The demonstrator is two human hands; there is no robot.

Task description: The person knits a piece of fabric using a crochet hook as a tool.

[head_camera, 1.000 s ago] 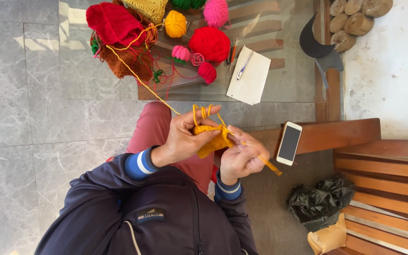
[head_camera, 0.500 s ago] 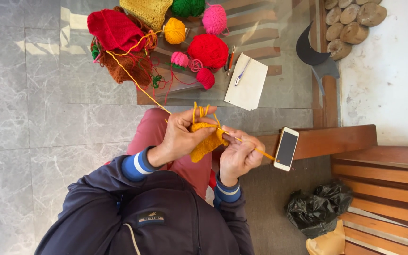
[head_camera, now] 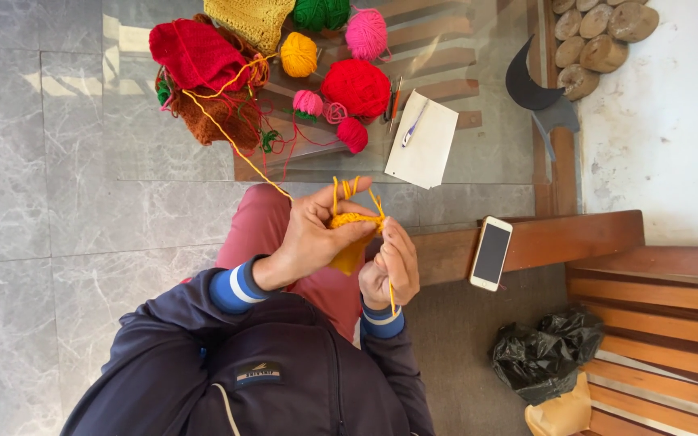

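My left hand (head_camera: 313,238) pinches a small piece of yellow crochet work (head_camera: 352,239), with yellow yarn (head_camera: 232,141) looped over its raised fingers. The strand runs up and left to the pile of yarn on the glass table (head_camera: 494,145). My right hand (head_camera: 391,270) is closed around a thin yellow crochet hook (head_camera: 391,299) and touches the right edge of the crochet work. Both hands sit above my lap in pink trousers (head_camera: 260,230).
On the glass table lie a red knitted piece (head_camera: 195,52), a yellow knitted piece (head_camera: 252,20), several yarn balls including a red one (head_camera: 357,85), and a notepad with a pen (head_camera: 423,137). A phone (head_camera: 491,253) rests on the wooden bench arm. A black bag (head_camera: 543,351) sits lower right.
My right hand has drawn the hook back down toward my body, so the hook no longer points out to the right. My left hand has kept its hold on the crochet work.
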